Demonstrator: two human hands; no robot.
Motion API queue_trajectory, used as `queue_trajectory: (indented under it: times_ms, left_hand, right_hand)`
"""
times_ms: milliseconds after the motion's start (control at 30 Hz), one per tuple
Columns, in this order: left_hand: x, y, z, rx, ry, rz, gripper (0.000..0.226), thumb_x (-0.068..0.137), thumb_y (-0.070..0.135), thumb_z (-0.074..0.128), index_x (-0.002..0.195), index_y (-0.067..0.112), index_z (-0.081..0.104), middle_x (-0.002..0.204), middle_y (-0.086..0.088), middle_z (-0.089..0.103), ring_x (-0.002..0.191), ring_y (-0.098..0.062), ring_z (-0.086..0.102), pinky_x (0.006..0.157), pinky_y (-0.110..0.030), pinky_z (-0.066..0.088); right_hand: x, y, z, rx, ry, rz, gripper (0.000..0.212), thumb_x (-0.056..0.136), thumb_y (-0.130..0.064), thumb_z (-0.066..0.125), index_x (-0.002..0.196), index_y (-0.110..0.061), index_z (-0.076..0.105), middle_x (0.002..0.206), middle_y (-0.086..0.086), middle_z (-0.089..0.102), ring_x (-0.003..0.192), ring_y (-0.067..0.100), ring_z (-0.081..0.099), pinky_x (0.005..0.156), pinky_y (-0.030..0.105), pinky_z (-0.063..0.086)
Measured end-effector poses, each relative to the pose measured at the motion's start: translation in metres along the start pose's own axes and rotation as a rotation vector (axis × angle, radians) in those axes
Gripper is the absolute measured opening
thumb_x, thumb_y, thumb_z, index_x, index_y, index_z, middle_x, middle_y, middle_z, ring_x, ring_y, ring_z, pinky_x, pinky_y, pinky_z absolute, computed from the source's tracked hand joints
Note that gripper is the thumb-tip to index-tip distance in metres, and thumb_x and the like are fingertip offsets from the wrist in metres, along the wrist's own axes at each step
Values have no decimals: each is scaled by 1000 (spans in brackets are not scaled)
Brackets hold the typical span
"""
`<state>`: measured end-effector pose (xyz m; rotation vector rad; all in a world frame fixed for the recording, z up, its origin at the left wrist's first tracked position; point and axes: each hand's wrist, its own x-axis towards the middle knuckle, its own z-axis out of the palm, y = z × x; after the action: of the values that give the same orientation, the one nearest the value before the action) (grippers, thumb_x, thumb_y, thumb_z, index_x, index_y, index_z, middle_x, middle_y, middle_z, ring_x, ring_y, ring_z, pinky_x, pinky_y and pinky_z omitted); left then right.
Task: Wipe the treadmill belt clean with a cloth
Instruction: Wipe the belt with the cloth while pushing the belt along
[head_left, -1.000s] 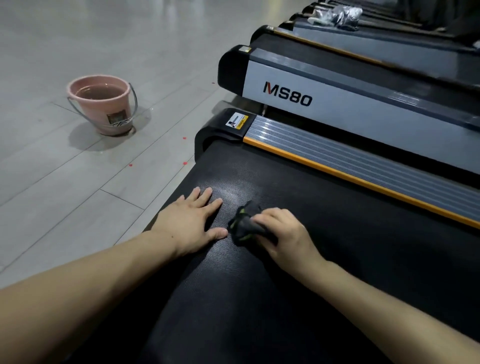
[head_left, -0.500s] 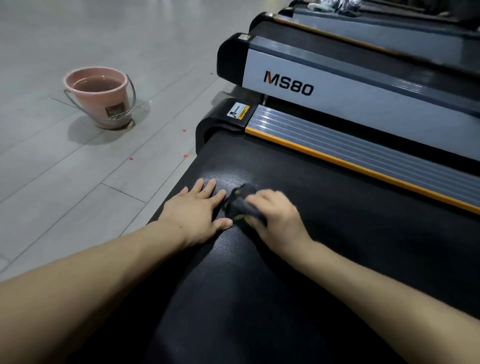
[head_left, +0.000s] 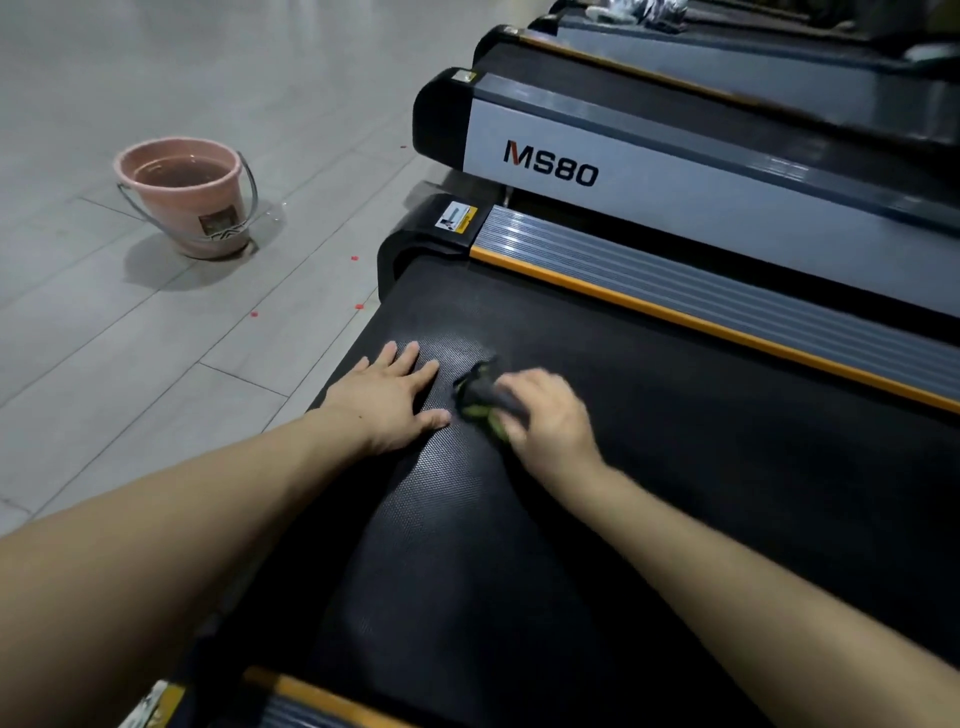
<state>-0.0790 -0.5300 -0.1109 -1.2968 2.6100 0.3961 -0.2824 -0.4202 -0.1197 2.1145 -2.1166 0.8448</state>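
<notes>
The black textured treadmill belt (head_left: 649, 467) fills the lower middle of the view. My left hand (head_left: 387, 397) lies flat on the belt near its rear left edge, fingers spread, holding nothing. Just to its right, my right hand (head_left: 545, 421) grips a bunched dark cloth with green edging (head_left: 478, 397) and presses it on the belt. The right hand is blurred by motion. The cloth sticks out to the left of the fingers, almost touching the left thumb.
A pink bucket (head_left: 189, 195) with water stands on the grey tiled floor (head_left: 156, 353) to the left. A grey side rail with an orange strip (head_left: 727, 312) borders the belt on the right. Another treadmill marked MS80 (head_left: 675, 171) stands beyond it.
My right hand has slid the cloth a little forward along the belt, beside the left hand. The left hand stays flat in place. The camera has shifted slightly.
</notes>
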Motion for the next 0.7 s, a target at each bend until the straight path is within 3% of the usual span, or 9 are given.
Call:
queue_trajectory:
  times_ms: [100,200,267,367,433,533,700]
  left_hand:
    - [-4,-8,-2,-33,9,49,62,106,48,30,162,28,10,170,-3,-3,157,-23,-6,125,-43,4]
    - [-15,-10,-4,-155,86,69,54,107,36,36,159,25,27,169,-3,14,157,-22,6,126,-40,9]
    - [-27,-9,1,-167,174,73,51,105,36,42,155,26,37,165,-2,28,155,-22,18,125,-41,20]
    - [-46,-12,15,-104,223,95,47,102,38,47,147,25,49,159,-4,40,150,-27,31,119,-45,31]
    - [-54,-17,18,-82,231,93,48,100,41,43,144,23,52,155,-5,45,146,-28,37,117,-46,35]
    - [-66,-22,23,-124,235,71,46,102,35,47,145,19,52,159,-6,40,148,-28,33,123,-40,26]
    - [-85,-20,27,-108,216,85,52,103,31,48,153,17,42,165,-6,28,154,-26,20,124,-32,13]
  right_hand:
    - [-63,-35,-13,116,-153,-215,28,90,-35,67,112,-19,67,109,-1,63,88,25,55,80,36,48]
    - [-43,-18,-11,64,-233,-354,25,91,-35,67,111,-19,67,107,0,65,91,26,58,82,38,46]
    - [3,5,2,-23,-117,-230,23,85,-29,69,107,-21,68,105,3,67,94,31,61,83,39,46]
    - [47,20,14,-90,-2,131,21,85,-26,69,106,-21,68,105,4,65,93,35,58,82,40,47]
    - [37,6,19,-116,0,156,22,84,-25,71,105,-19,67,105,4,64,92,34,56,83,42,48]
    - [-19,-29,9,15,-26,-69,24,82,-24,69,104,-17,67,102,4,65,87,33,58,80,43,48]
    - [-80,-58,-12,151,-263,-431,28,89,-27,70,113,-15,66,111,3,64,89,25,57,84,35,46]
